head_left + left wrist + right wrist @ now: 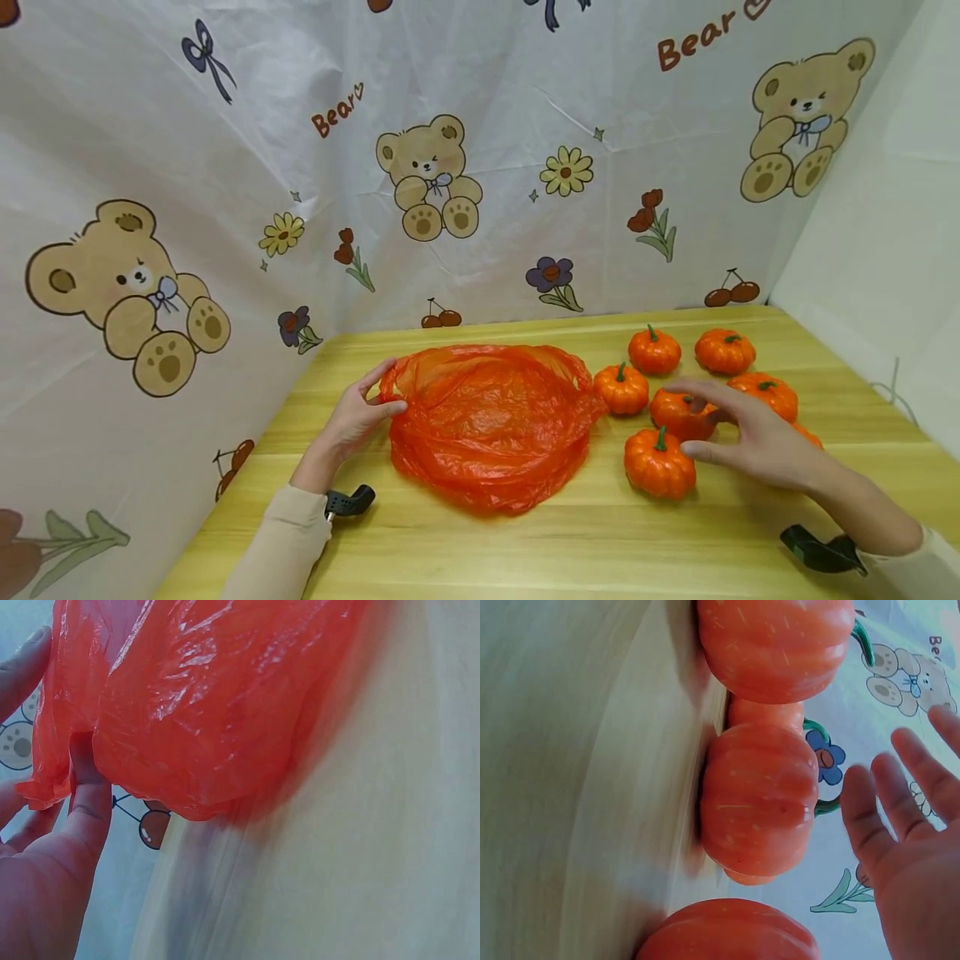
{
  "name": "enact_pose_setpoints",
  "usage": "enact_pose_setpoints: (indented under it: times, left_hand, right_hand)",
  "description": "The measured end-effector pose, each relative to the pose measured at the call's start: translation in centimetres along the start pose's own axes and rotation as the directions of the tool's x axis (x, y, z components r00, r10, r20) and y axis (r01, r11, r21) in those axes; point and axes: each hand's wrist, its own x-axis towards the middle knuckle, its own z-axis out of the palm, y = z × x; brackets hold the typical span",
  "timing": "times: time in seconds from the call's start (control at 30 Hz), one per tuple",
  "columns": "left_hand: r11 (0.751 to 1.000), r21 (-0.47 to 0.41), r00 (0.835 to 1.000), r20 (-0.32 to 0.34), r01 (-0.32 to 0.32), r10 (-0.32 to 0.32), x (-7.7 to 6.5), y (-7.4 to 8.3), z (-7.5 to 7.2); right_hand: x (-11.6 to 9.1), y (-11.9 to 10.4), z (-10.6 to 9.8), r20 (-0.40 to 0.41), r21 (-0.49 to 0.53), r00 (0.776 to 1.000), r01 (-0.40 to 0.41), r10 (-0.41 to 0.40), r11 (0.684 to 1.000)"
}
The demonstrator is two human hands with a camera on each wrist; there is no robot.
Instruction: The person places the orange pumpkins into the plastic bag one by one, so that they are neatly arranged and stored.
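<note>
A thin red-orange plastic bag lies spread on the table with its mouth facing up. My left hand holds the bag's left edge, thumb on the near side and fingers by the handle loop. In the left wrist view, fingers run behind and into the bag's handle part. Over a group of small orange toy pumpkins with green stems, my right hand hovers with spread fingers and holds nothing. Its thumb is close to the nearest pumpkin; its fingers overlap another pumpkin in the head view.
More pumpkins stand behind and right of the hand, among them one beside the bag and one at the back. The wooden table meets a bear-print cloth at the back and left, and a white wall at the right.
</note>
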Motion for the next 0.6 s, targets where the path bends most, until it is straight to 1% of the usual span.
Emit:
enact_pose_setpoints:
  times: [0.13, 0.3, 0.37, 0.43, 0.6]
  left_hand:
    - [1.0, -0.005, 1.0, -0.006, 0.002, -0.002, -0.1, 0.0, 0.1]
    - [1.0, -0.004, 1.0, -0.003, -0.005, 0.005, 0.1, 0.1, 0.1]
    - [1.0, -0.013, 1.0, -0.004, -0.002, 0.002, 0.1, 0.2, 0.2]
    - [1.0, -0.018, 1.0, 0.001, -0.003, 0.003, 0.1, 0.2, 0.2]
    - [1.0, -0.025, 1.0, 0.013, -0.012, 0.012, -0.1, -0.2, 0.1]
  right_hand:
    - [-0.1, 0.0, 0.2, 0.034, 0.03, 0.999, 0.014, -0.015, 0.999]
    - [-0.3, 0.2, 0.5, 0.096, 0.122, 0.995, 0.014, -0.026, 0.992]
    - [-0.4, 0.3, 0.6, 0.116, 0.142, 0.993, 0.002, -0.019, 0.99]
    - [-0.5, 0.4, 0.8, 0.132, 0.141, 0.991, -0.017, -0.002, 0.99]
    - [-0.7, 0.7, 1.4, 0.176, 0.16, 0.984, -0.065, 0.036, 0.985]
